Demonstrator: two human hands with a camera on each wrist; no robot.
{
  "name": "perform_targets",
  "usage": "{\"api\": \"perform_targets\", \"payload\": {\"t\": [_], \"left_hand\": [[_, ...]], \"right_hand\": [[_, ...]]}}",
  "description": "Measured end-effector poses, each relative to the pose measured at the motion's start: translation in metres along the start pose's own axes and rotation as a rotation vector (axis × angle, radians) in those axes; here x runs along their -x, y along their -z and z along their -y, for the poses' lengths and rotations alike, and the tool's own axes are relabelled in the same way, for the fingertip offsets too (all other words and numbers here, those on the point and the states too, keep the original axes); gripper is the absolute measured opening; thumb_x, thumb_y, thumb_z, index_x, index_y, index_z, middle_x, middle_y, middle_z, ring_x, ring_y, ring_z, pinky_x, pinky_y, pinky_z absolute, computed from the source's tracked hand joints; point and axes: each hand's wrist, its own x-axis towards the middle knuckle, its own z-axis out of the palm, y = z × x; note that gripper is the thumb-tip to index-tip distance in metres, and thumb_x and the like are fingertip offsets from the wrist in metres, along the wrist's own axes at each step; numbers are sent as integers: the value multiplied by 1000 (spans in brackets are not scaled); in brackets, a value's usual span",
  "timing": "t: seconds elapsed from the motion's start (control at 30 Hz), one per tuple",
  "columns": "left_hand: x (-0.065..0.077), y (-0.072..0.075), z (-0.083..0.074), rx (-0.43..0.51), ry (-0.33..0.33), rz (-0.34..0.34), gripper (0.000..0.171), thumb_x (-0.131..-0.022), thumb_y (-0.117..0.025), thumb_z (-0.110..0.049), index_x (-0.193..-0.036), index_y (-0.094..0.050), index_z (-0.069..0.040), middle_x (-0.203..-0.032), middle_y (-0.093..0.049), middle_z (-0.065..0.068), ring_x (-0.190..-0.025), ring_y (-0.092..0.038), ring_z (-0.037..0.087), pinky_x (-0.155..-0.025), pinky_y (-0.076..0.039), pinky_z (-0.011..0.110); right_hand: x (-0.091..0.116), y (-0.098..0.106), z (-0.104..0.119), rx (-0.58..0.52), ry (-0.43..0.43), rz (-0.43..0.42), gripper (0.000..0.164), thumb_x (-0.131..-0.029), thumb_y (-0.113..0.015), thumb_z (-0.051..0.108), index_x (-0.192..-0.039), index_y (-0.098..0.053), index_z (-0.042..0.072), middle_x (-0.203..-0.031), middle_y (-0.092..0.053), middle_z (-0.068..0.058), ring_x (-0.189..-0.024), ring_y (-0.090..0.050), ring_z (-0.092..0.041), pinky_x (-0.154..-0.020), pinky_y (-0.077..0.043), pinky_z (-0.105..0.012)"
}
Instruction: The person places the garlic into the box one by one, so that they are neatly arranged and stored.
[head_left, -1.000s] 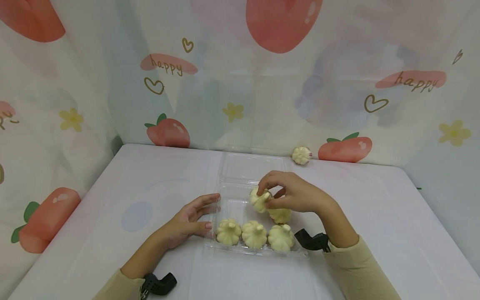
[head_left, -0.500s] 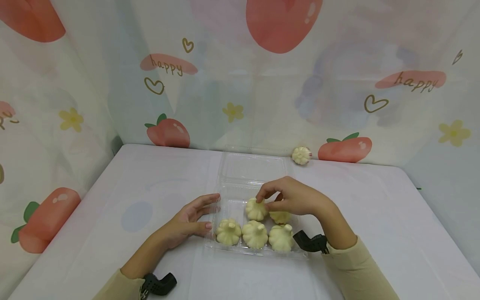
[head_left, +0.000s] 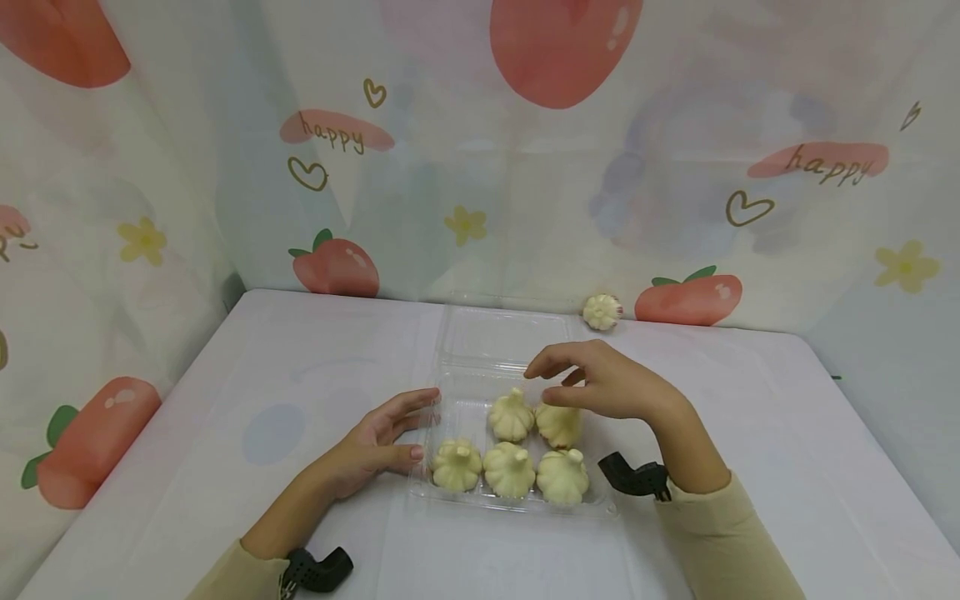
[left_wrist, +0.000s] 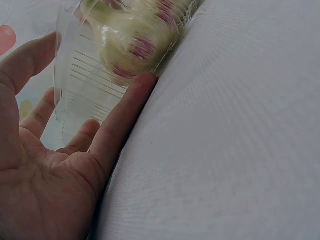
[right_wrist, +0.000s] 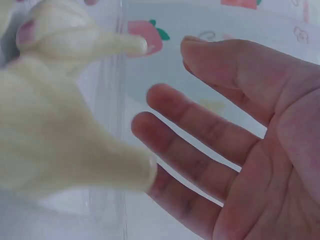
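A clear plastic clamshell box (head_left: 465, 412) lies with its lid folded back, holding several pale garlic bulbs. Three bulbs line the near row, among them a left garlic bulb (head_left: 457, 465); behind them sit a middle garlic bulb (head_left: 512, 417) and a right garlic bulb (head_left: 558, 425). My right hand (head_left: 607, 379) hovers over the back row with fingers spread and nothing between them, partly covering the right bulb. Along the box's left side my left hand (head_left: 375, 446) rests with extended fingers; in the left wrist view a fingertip touches the clear wall beside a purple-marked bulb (left_wrist: 135, 45).
One more garlic bulb (head_left: 602, 312) sits at the table's back edge, right of the open lid (head_left: 510, 333). A white cloth covers the table (head_left: 202, 400). A printed curtain (head_left: 480, 150) hangs behind it. Each wrist wears a black camera mount (head_left: 633, 477).
My right hand set a garlic bulb down in the middle of the back row, let go of it, and rose slightly to the right. The left hand stayed in place.
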Motion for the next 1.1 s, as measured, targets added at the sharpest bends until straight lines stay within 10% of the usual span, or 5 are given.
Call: {"api": "perform_targets", "payload": {"t": [0.53, 1.1], "left_hand": [[0, -1, 0, -6, -1, -1, 74, -93, -63, -2, -157, -28, -13, -165, -20, 7, -148, -22, 38, -86, -56, 40], [-1, -1, 0, 2, -12, 4, 75, -93, -63, -2, -157, -26, -11, -165, -18, 10, -148, -22, 39, -85, -57, 42]], "right_hand": [[12, 22, -51, 42, -143, -432, 37, -93, -71, 20, -128, -62, 11, -129, -64, -8, -119, -61, -34, -93, -52, -51], [15, 19, -97, -90, -303, -701, 59, -94, -67, 13, -149, -46, 12, -152, -45, -12, -137, -45, -39, -100, -46, -58]]}}
